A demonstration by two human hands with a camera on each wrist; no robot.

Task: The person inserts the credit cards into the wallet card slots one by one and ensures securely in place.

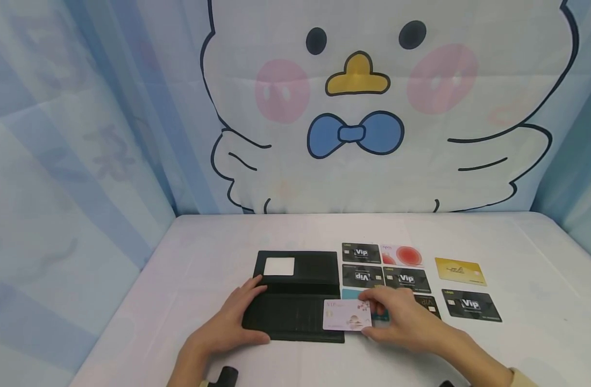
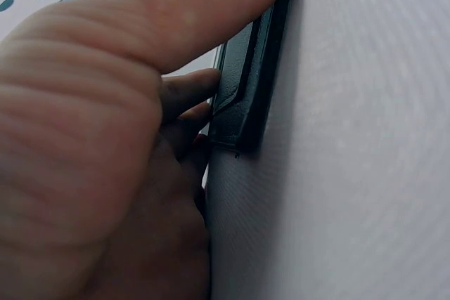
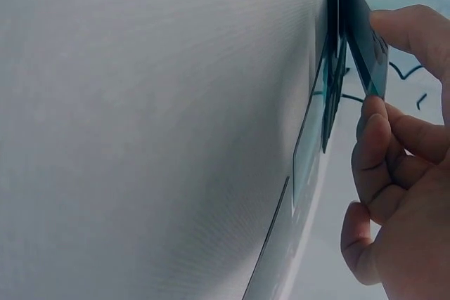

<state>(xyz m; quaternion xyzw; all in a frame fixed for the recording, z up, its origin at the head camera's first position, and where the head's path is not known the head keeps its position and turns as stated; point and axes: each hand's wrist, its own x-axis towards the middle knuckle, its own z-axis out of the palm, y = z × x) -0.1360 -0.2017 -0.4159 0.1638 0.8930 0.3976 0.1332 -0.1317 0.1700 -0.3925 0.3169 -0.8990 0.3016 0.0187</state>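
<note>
An unfolded black card wallet lies on the table with a white patch in its far half. My left hand rests at the wallet's left side, thumb by the near edge and fingertips touching the left edge. In the left wrist view, the thumb stretches along the wallet's edge. My right hand pinches a pale pink VIP card by its right end. That card overlaps the wallet's near right part; the right wrist view shows the card tilted between thumb and fingers.
Right of the wallet lie several cards: black VIP cards, a red-and-white card and a teal card partly hidden by the right hand. Farther right are a gold card and another black VIP card. A printed curtain hangs behind.
</note>
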